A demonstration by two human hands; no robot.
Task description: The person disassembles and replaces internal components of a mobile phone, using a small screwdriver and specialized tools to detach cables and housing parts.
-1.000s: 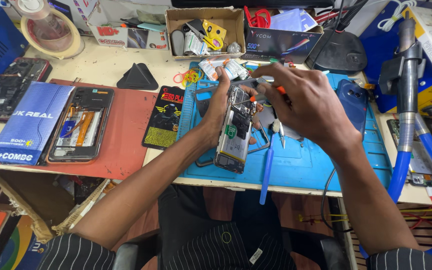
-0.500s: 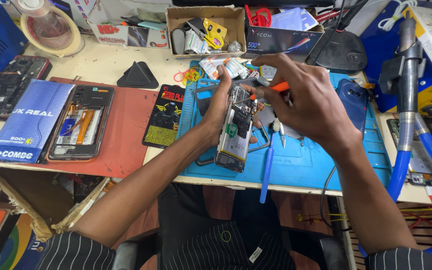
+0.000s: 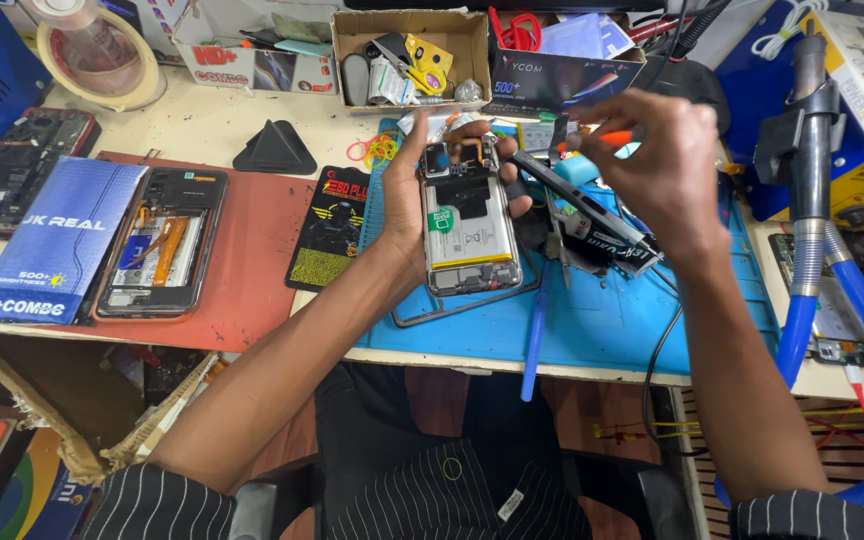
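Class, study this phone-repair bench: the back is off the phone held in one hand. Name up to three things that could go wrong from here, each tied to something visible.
1. The left hand grips the opened phone with exposed battery and boards above the blue work mat; a slip could drop it.
2. The right hand pinches an orange-handled tool nearby; its tip might scratch the circuitry.
3. The long blue plastic pry stick overhangs the bench edge and may be knocked off.

Cardboard parts box (image 3: 412,25), tape roll (image 3: 102,60), second opened phone (image 3: 160,243) on red mat (image 3: 252,270).
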